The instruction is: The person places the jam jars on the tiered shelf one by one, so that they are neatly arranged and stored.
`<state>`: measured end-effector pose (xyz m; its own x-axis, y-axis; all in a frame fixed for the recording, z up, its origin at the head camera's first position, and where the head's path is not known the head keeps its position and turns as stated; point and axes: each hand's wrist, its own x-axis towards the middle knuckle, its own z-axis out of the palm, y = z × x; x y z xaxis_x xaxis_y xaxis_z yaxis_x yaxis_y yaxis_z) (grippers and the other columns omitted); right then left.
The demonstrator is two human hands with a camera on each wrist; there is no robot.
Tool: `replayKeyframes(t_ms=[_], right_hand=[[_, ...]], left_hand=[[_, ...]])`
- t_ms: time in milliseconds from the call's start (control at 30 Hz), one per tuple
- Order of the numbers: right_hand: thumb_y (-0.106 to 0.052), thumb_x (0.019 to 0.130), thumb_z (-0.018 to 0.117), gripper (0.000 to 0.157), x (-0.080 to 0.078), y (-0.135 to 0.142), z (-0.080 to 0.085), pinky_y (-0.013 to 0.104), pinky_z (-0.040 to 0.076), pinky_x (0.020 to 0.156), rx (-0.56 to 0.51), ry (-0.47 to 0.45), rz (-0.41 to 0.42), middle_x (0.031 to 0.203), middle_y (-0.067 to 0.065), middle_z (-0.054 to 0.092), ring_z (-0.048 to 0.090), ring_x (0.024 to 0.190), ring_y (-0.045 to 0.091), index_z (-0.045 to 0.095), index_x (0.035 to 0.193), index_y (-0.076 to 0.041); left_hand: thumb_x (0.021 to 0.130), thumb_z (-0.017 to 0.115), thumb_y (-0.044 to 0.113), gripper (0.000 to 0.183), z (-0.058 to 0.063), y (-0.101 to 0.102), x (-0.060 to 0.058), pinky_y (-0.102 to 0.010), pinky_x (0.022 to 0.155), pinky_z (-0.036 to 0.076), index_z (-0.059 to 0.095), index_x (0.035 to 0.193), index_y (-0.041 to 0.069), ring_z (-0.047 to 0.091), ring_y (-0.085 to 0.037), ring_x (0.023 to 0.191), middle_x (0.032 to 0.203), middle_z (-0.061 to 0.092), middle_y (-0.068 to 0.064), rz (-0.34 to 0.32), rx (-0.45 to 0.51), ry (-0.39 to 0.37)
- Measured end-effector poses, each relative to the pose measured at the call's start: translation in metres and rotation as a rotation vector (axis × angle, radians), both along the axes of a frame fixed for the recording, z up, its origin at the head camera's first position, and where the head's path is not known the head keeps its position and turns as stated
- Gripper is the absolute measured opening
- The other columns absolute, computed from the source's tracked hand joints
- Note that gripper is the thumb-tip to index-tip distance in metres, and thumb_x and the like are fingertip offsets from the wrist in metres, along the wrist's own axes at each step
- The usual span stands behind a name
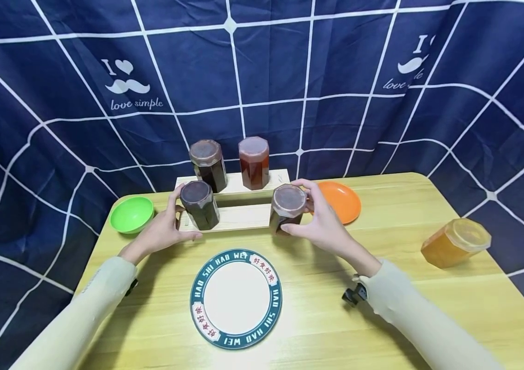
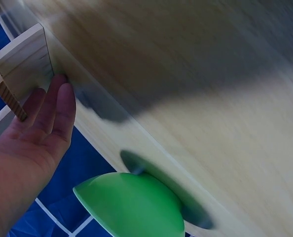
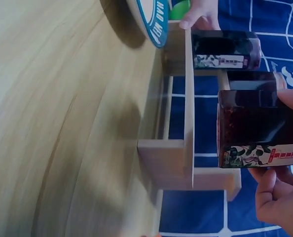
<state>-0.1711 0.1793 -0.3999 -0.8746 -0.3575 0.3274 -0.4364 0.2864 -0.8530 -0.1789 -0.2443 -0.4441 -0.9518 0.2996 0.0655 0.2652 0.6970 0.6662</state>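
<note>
A two-step wooden rack (image 1: 244, 217) stands at the back of the table, bearing several lidded jars. My left hand (image 1: 162, 230) holds its left end, thumb at the front edge and fingers under the board (image 2: 25, 57) in the left wrist view. Beside that hand, a dark jar (image 1: 204, 213) stands on the lower step. My right hand (image 1: 321, 222) grips another dark jar (image 3: 250, 118) between thumb and fingers; the right wrist view shows its base apart from the shelf board (image 3: 189, 108). On the upper step are a dark jar (image 1: 213, 174) and a reddish jar (image 1: 255, 172).
A round plate with a green rim (image 1: 197, 293) lies before the rack. A green bowl (image 1: 131, 215) sits at the left, an orange plate (image 1: 347, 205) behind my right hand. Far right, an amber jar (image 1: 449, 246) stands near the table edge. Blue cloth (image 1: 271, 67) hangs behind.
</note>
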Motion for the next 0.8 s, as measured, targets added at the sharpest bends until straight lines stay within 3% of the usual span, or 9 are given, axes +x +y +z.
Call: replayKeyframes(t_ms=[333,800], right_hand=[[-0.003,0.079,0.098,0.093,-0.009,-0.029,-0.004,0.050,0.048,0.105,-0.012,-0.048,0.047,0.134,0.006,0.063,0.071,0.110,0.023,0.046,0.154,-0.024],[-0.002,0.082,0.096,0.093,-0.027,-0.062,-0.010,0.048,0.051,0.105,-0.051,-0.098,0.092,0.137,0.007,0.062,0.068,0.117,0.026,0.045,0.158,-0.025]], left_hand=[[0.084,0.099,0.034,0.138,0.002,-0.001,0.000,-0.040,0.072,0.049,-0.005,0.174,0.025,0.060,-0.026,0.083,0.128,0.070,-0.024,-0.002,-0.009,-0.009],[0.084,0.100,0.033,0.138,0.003,-0.001,-0.001,-0.040,0.070,0.048,-0.005,0.174,0.027,0.058,-0.025,0.079,0.126,0.070,-0.023,0.002,-0.011,-0.017]])
